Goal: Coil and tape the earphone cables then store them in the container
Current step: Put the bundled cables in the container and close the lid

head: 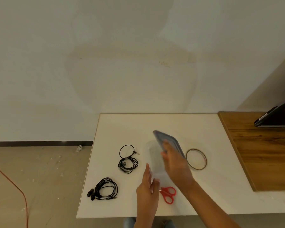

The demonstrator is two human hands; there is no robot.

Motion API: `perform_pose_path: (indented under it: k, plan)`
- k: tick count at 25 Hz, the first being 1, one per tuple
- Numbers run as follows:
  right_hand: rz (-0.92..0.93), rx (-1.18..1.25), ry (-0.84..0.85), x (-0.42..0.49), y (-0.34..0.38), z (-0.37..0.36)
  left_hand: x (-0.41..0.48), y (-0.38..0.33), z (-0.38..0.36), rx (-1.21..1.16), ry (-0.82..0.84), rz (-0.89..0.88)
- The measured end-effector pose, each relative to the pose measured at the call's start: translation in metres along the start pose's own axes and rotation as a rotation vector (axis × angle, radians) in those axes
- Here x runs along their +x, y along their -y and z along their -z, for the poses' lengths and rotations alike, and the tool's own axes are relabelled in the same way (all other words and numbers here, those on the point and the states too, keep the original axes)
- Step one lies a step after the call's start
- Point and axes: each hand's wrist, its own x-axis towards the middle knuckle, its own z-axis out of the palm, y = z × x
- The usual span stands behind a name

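Right hand [176, 163] grips the lid [167, 139] tilted up off the container [153, 155], left hand [147, 186] steadies its near end, grip too blurred to tell, so best keep that base pinned flat.

Clear, smooth plastic container [153, 156] and grey translucent plastic lid [171, 142] on a matt white table [122, 125]; nearby, a grained wooden board [262, 153] with slight sheen, red plastic-handled scissors [169, 194], black glossy cables [128, 165].
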Motion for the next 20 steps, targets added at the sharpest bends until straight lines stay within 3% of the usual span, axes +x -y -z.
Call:
perform_pose_path:
  k: [6, 9, 12, 15, 18, 20]
  plan:
    - [-0.789, 0.497, -0.846, -0.013, -0.057, 0.056, 0.001, 0.000, 0.000, -0.050, 0.012, -0.007]
    - [-1.123, 0.650, -1.030, -0.047, -0.104, 0.075, 0.001, 0.002, 0.003, -0.052, 0.009, -0.002]
    - [-1.372, 0.457, -1.090, -0.082, -0.138, 0.080, 0.000, 0.000, 0.006, -0.031, -0.010, -0.014]
    - [-1.471, 0.190, -0.932, -0.108, -0.156, 0.079, -0.001, -0.002, 0.007, -0.058, -0.030, 0.000]
    - [-1.432, -0.091, -0.654, -0.113, -0.146, 0.066, -0.005, -0.007, 0.009, -0.064, -0.053, -0.005]
    - [-1.245, -0.232, -0.588, -0.101, -0.120, 0.056, -0.008, -0.015, 0.017, -0.095, -0.126, -0.019]
